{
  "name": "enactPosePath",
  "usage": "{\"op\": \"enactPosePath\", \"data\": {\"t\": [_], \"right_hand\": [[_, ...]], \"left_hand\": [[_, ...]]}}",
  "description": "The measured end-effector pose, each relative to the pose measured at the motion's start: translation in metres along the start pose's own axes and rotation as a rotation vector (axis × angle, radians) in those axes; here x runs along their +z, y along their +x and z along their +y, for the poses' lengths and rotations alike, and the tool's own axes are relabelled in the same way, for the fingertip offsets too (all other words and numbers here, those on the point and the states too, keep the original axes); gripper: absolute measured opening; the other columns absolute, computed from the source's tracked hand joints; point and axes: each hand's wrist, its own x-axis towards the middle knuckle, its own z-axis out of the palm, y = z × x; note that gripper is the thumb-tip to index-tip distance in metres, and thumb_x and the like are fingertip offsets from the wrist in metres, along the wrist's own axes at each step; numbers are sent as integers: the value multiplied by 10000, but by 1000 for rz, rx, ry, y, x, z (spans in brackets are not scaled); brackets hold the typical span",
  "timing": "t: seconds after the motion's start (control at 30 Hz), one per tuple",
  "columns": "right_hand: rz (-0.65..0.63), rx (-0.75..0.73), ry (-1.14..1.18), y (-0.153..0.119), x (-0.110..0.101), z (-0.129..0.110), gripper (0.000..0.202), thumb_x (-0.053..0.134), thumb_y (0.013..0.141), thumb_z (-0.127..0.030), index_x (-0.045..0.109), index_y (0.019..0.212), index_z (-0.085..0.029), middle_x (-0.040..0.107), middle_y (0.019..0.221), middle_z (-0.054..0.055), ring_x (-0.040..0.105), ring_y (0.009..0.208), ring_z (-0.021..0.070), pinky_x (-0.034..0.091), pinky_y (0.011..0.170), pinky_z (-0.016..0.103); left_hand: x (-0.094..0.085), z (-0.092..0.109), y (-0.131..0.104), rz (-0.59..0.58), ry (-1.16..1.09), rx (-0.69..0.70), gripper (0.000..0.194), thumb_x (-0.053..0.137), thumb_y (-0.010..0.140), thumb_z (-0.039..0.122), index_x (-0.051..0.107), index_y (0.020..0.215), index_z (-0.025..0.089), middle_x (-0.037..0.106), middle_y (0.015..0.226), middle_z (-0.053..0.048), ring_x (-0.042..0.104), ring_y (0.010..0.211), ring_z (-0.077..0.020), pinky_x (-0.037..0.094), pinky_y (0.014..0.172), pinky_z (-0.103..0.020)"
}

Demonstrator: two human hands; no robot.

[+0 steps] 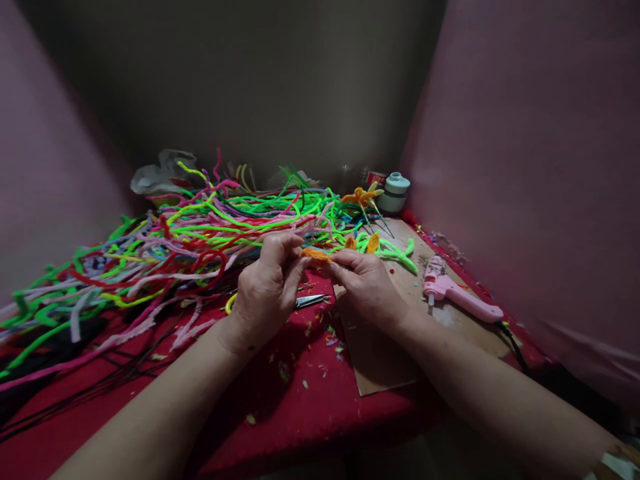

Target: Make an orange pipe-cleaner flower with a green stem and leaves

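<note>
Between my two hands is a small orange piece of bent pipe cleaner (pixel 317 255), shaped like a petal. My left hand (pixel 267 287) pinches its left end between thumb and fingers. At its right end, the fingertips of my right hand (pixel 367 280) are closed on it too. Scissors (pixel 311 301) lie beneath my left hand, the blades showing and a yellow handle partly hidden. Just beyond my right hand are more orange petal shapes (pixel 373 243) and bright green pipe cleaner pieces (pixel 397 253).
A large heap of coloured pipe cleaners (pixel 240 220) covers the table's left and back. On cardboard (pixel 380 360) at right rests a pink glue gun (pixel 457 293) with its cord. Orange and yellow flowers (pixel 361 196) stand near a pale container (pixel 395 193). Scraps litter the red cloth (pixel 280 420).
</note>
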Motion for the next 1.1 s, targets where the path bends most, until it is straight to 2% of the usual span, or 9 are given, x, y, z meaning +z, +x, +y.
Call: {"op": "enactPosePath", "data": {"t": [0.07, 0.2, 0.43, 0.63, 0.97, 1.1], "right_hand": [[39, -80, -57, 0, 0, 3, 157, 539, 832, -236, 657, 757, -163, 596, 699, 11, 509, 682, 130, 379, 657, 260], [96, -203, -182, 0, 0, 5, 190, 525, 849, -199, 630, 693, -168, 513, 639, -1, 469, 635, 121, 370, 626, 255], [106, -257, -185, -1, 0, 3, 196, 521, 853, -167, 626, 688, -168, 496, 642, -5, 453, 621, 115, 363, 610, 243], [85, -197, -134, -3, 1, 5, 187, 521, 864, -179, 660, 742, -153, 520, 658, 1, 477, 653, 122, 369, 627, 243], [105, -239, -142, -4, 5, 8, 198, 501, 880, -179, 679, 794, -180, 551, 694, 8, 499, 675, 123, 393, 658, 250], [133, -275, -147, -5, 6, 8, 186, 505, 869, -152, 683, 816, -169, 541, 690, 10, 502, 673, 122, 404, 651, 251]], "left_hand": [[-1, 3, 0, 3, 24, 21, 151, 544, 832, 192, 478, 968, 202, 585, 795, 16, 616, 623, -94, 497, 599, -207], [-4, 8, 2, 10, 160, 121, 79, 532, 843, 156, 506, 898, 206, 606, 717, 40, 604, 583, -81, 472, 570, -187], [-5, 6, 2, 97, 320, 301, 127, 565, 826, 126, 522, 902, 219, 632, 752, 41, 604, 649, -89, 461, 636, -192], [-6, 8, 1, 63, 260, 269, 103, 539, 842, 120, 523, 875, 217, 632, 753, 33, 604, 665, -98, 459, 628, -202], [-5, 12, 4, 10, 129, 307, 152, 508, 836, 56, 506, 875, 203, 607, 792, -2, 596, 764, -124, 493, 731, -268], [-6, 16, 4, 26, 138, 340, 173, 525, 820, 37, 510, 878, 199, 609, 851, -18, 594, 803, -124, 490, 731, -265]]}}
